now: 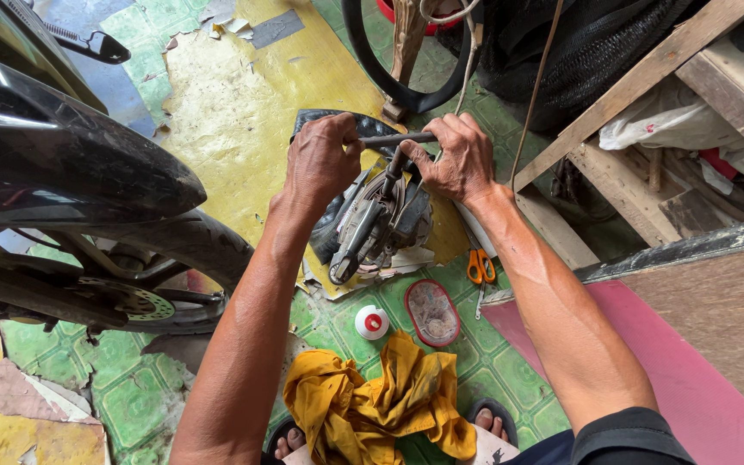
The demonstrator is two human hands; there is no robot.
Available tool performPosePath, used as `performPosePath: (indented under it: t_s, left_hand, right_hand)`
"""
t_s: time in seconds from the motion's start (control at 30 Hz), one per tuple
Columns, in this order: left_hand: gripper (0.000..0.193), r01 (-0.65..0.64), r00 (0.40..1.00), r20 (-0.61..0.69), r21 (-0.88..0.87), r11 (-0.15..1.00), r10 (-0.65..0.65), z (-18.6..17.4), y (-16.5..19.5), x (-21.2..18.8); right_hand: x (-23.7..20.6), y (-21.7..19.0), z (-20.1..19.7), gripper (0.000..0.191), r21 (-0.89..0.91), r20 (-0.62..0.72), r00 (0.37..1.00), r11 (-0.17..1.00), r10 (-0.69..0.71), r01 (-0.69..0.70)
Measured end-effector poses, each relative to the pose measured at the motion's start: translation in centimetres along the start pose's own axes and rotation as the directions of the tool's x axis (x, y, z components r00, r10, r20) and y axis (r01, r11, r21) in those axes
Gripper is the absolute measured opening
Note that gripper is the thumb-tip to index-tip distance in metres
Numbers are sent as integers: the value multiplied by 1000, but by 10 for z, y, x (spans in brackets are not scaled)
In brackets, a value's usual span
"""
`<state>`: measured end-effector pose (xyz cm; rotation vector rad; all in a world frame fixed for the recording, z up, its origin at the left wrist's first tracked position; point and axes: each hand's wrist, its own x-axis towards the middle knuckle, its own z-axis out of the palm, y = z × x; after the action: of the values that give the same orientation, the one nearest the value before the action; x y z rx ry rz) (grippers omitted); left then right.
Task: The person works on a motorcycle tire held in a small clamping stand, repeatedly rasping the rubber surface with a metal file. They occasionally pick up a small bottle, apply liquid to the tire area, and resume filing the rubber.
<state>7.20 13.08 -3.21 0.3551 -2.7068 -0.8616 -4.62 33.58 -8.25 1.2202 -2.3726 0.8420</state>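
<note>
A big black motorcycle (62, 164) stands on the left, with its front wheel (174, 275) on the green and yellow floor (234, 112). On the right is a pink board (716, 405) and some wooden shelves (647, 155). A yellow cloth (372, 396) lies crumpled near the person's feet. In the middle of the floor sits a small metal press (381, 224), and a piece of black rubber tube (337, 129) lies under it and sticks out behind it. The left hand (320, 159) is closed around one end of the thin metal bar (398, 138) on top of the press. The right hand (454, 159) is closed around the other end of the same bar. Both grips look tight. Just beside the press are orange scissors (480, 267), a flat oval tin (430, 312) and a little white and red cap (372, 322). I think the bar could slip out of a hand if it is turned too hard. The press could also tip, because it sits on loose scraps. The rubber could slide out of place if it is not held flat. The scissors are near the right arm and could be bumped.
</note>
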Motion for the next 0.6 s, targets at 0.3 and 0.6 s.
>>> performPosePath:
  t_s: [0.3,0.6]
  left_hand:
    - [10,-26,1000,-18,2,1000,26,3,-2,-2]
    - [11,-42,999,-24,15,999,42,6,-3,-4]
  right_hand:
    - [-4,1,2,42,-5,-11,1000,1000,-4,4]
    - [-8,0,3,42,-15,-15,1000,1000,2,-2]
